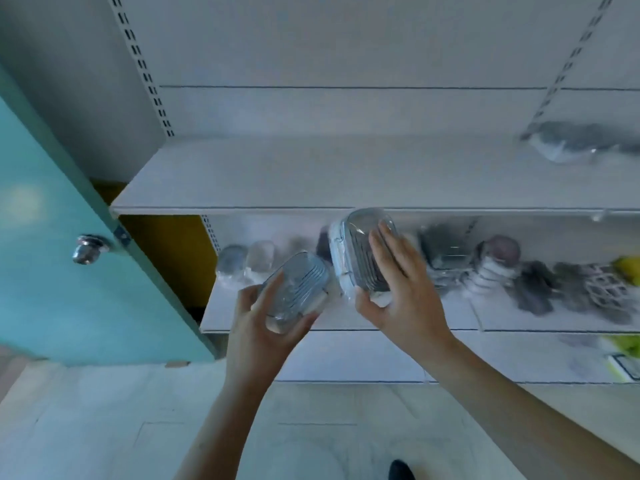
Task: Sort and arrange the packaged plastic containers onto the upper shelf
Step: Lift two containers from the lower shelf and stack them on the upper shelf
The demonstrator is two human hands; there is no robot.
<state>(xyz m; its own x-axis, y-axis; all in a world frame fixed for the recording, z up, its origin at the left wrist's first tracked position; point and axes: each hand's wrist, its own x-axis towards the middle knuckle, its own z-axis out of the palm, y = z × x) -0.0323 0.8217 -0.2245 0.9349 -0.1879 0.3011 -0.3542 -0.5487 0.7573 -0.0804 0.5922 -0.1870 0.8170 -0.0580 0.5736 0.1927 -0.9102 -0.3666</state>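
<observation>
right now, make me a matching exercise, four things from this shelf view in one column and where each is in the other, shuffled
Things:
1. left hand
2. right hand
3. dark wrapped package
4. door knob

Places:
A. on the turquoise door
B. far right of the upper shelf
C. gripping the lower, tilted container
D. gripping the higher container near the upper shelf's edge

Pairs: 1-C, 2-D, 3-B, 4-A

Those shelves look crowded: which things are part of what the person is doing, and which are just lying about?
Part of the job:
- container in the left hand, ribbed and clear
- container in the right hand, similar
- upper shelf, their destination

Just lying about:
- grey packaged item already on that shelf
- blurred goods on the lower shelf
- turquoise door
</observation>
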